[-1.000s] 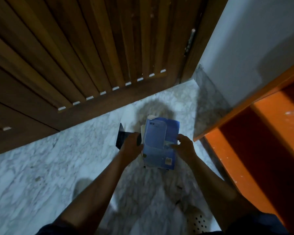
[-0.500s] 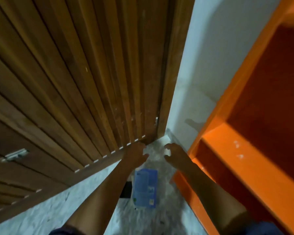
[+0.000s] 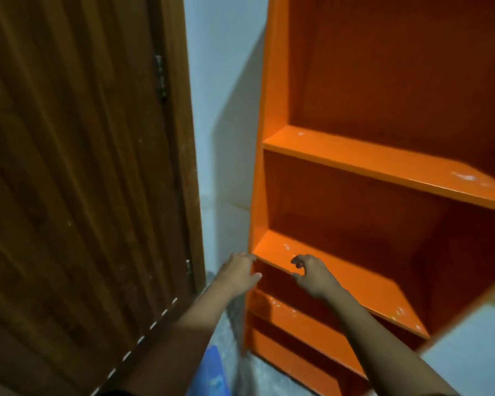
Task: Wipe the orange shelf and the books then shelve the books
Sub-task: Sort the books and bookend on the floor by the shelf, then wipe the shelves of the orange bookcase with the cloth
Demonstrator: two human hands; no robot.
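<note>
Orange shelf (image 3: 355, 158) stands against the wall (image 3: 223, 110) beside the wooden door (image 3: 69, 167). My left hand (image 3: 237, 274) is at its front edge and my right hand (image 3: 312, 275) is over a lower board (image 3: 369, 287), both empty with loose fingers. A blue book (image 3: 212, 370) lies on the floor (image 3: 255, 378).

There is one orange shelf (image 3: 272, 81) on the right side of the frame. It has four flat boards, one above the other: the top board (image 3: 383, 164), the second board (image 3: 355, 278), the third board (image 3: 297, 318) and the lowest board (image 3: 292, 355). On the left there is one brown door (image 3: 69, 167) with two metal hinges, an upper hinge (image 3: 159, 78) and a lower hinge (image 3: 188, 267). One blue book (image 3: 212, 372) peeks in at the bottom edge. Two hands show in the middle, one left hand (image 3: 237, 274) and one right hand (image 3: 312, 278).
</note>
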